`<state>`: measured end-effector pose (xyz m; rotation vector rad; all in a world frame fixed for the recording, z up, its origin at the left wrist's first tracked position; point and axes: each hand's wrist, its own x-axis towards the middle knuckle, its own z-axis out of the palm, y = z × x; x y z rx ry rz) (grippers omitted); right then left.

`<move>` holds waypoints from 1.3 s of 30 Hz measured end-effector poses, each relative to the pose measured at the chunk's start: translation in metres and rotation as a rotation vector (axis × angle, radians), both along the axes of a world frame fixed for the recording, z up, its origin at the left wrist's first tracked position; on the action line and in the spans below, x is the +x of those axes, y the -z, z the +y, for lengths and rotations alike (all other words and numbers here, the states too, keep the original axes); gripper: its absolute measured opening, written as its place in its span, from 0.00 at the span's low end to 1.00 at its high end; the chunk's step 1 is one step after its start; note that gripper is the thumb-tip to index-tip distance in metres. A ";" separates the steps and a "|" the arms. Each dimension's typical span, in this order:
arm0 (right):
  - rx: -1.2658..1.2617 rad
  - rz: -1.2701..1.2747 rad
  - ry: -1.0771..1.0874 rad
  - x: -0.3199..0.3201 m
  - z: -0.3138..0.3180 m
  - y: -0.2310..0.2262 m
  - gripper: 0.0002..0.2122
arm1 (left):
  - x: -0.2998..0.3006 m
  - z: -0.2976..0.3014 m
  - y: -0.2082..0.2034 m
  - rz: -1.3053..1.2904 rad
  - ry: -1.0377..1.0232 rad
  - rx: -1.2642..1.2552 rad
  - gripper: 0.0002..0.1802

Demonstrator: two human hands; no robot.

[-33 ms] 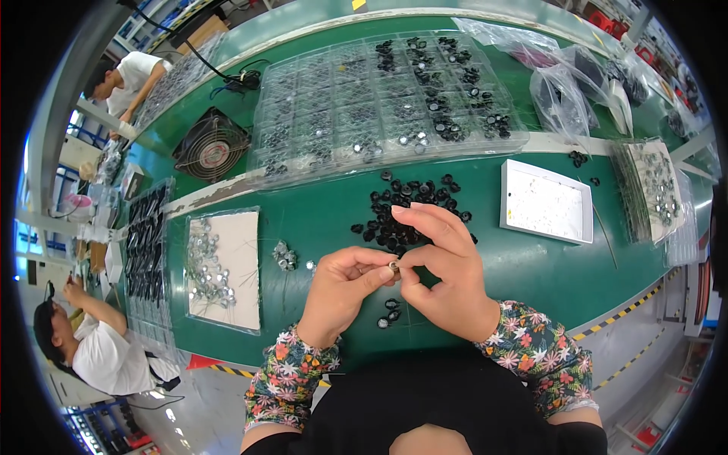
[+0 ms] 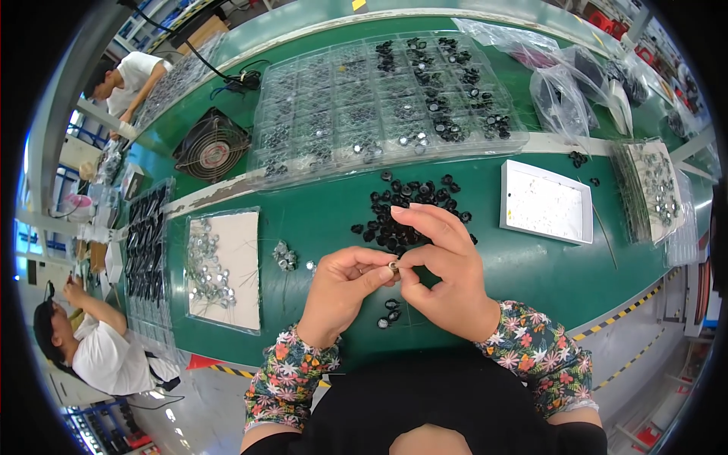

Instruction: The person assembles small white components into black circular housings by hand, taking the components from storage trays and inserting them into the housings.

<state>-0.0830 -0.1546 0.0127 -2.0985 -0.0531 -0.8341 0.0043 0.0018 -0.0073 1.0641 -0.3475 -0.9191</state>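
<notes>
Above the green table, my left hand [image 2: 334,292] pinches a small round metallic part [image 2: 393,266] between thumb and fingertips. My right hand [image 2: 455,284] meets it there, thumb and forefinger closed at the same part, its other fingers raised. Whether anything else sits between the right fingertips is hidden. Just beyond the hands spreads a pile of small black round parts [image 2: 413,196]. A few more black pieces [image 2: 392,305] lie on the near side, below the fingertips. Left of my left hand rests a clump of silver parts with thin wire leads [image 2: 285,258].
A clear compartment tray [image 2: 334,114] spans the back. A flat tray of silver parts [image 2: 246,273] lies left, a white box [image 2: 506,199] right. A black fan [image 2: 211,144] stands back left; plastic bags [image 2: 557,98] lie back right. Two people work at the left.
</notes>
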 end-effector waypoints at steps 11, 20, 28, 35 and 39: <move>0.063 0.074 0.267 -0.020 -0.073 -0.013 0.04 | 0.005 0.004 0.002 0.185 0.036 -0.061 0.08; -0.753 0.387 0.751 -0.051 -0.133 0.005 0.03 | 0.008 0.000 -0.004 0.207 0.063 0.090 0.06; -0.388 0.012 0.095 -0.021 -0.045 -0.048 0.09 | 0.006 0.000 -0.002 0.171 0.066 0.119 0.09; -0.336 0.171 -0.057 -0.008 -0.015 -0.018 0.11 | 0.005 0.001 -0.001 0.213 0.076 0.073 0.09; -0.325 0.201 -0.078 -0.008 -0.013 -0.013 0.11 | 0.005 0.002 0.001 0.216 0.094 0.095 0.09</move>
